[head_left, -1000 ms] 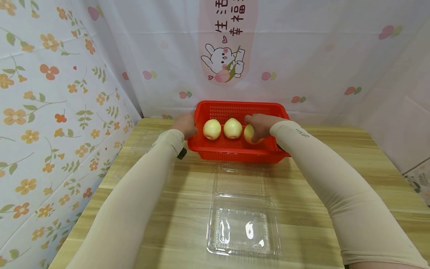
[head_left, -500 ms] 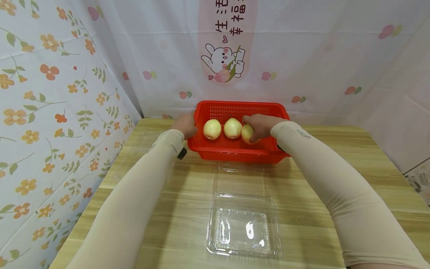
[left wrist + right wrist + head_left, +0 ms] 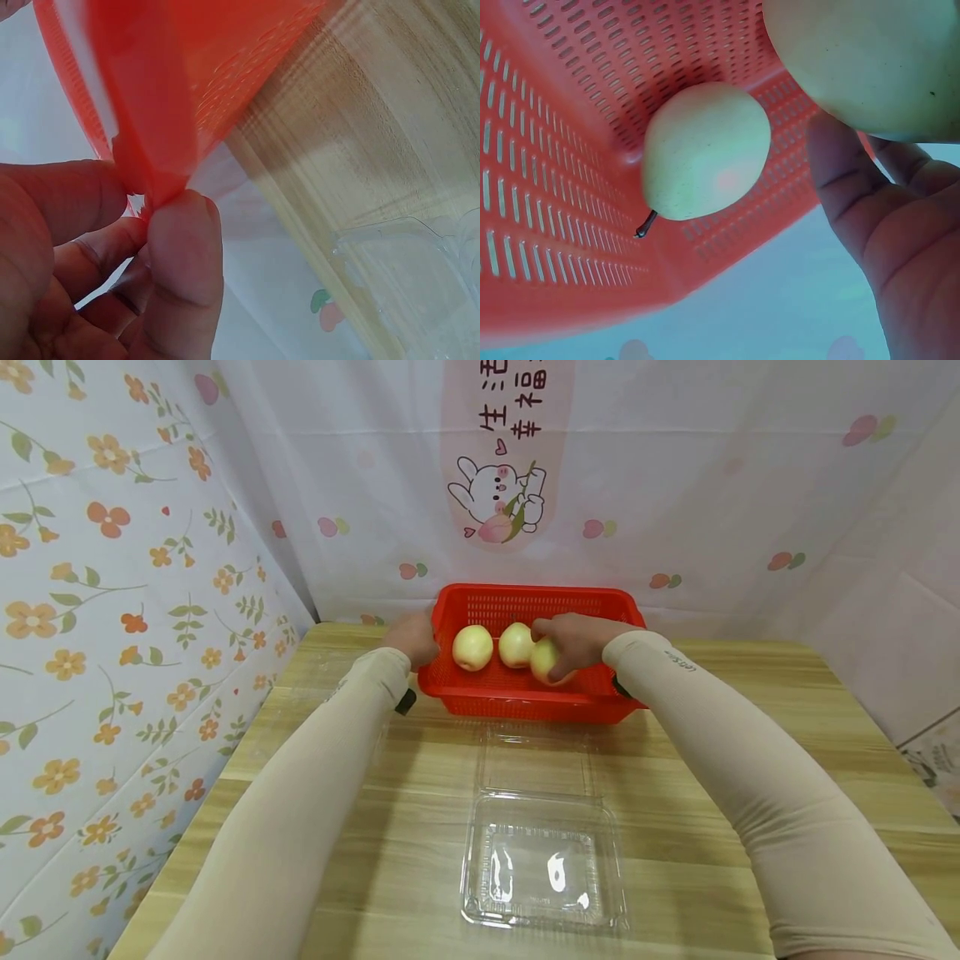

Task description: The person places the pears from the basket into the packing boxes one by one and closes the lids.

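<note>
A red slotted plastic basket (image 3: 525, 708) sits at the back of the table. My left hand (image 3: 414, 640) is at its left end; in the left wrist view the thumb and fingers (image 3: 184, 262) pinch the basket's rim (image 3: 154, 97). Inside the basket, my right hand (image 3: 577, 639) grips a pale yellow pear (image 3: 542, 658), partly hidden by the hand. Right beside it lies a second pear (image 3: 514, 646), with a third pear (image 3: 472, 648) further left. The right wrist view shows the gripped pear (image 3: 877, 67) against my fingers (image 3: 847, 161), and a pear with a dark stem (image 3: 705, 150) in a basket corner.
A clear plastic clamshell box (image 3: 542, 868) lies opened out in front of the basket, its lid toward the basket. More clear plastic (image 3: 315, 681) lies on the wooden table (image 3: 697, 877) by my left arm. Printed cloths (image 3: 675, 485) hang behind and at the left.
My right hand has moved left with its pear, up to the middle pear, which it now partly covers from this angle. The left hand has stayed at the rim.
</note>
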### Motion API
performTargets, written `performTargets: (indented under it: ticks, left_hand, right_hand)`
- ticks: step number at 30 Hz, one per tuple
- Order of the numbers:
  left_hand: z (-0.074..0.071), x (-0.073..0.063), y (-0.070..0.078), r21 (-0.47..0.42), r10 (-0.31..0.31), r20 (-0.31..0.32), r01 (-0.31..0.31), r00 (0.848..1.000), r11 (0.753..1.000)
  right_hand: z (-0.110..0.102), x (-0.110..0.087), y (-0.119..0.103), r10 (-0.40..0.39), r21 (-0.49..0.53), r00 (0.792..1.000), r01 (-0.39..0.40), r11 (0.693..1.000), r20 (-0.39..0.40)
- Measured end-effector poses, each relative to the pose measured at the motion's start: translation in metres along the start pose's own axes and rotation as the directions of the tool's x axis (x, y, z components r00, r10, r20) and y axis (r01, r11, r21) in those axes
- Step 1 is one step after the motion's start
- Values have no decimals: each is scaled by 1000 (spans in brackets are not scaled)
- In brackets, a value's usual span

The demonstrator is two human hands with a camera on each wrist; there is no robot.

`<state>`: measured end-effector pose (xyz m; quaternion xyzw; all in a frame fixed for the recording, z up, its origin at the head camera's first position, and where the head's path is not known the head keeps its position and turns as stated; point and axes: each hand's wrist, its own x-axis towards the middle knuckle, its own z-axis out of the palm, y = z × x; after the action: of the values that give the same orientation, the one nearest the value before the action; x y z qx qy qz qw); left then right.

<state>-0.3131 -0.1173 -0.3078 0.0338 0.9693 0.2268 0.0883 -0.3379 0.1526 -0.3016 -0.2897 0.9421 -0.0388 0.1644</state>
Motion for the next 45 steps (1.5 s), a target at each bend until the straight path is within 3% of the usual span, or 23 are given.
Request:
performTargets:
  ticks: [7, 24, 45]
  left_hand:
    - [-2, -3, -1, 38, 45, -17, -44, 999, 998]
    - [0, 0, -2, 19, 29, -9, -28, 1000, 999]
    - [1, -1, 0, 17, 6, 2, -6, 1000, 1000]
  right_hand:
    - [0, 1, 4, 18, 13, 999, -18, 1000, -36]
    - [-3, -4, 7, 16, 61, 999, -14, 998, -45]
    - [-14, -24, 9, -13, 111, 987, 32, 993, -162]
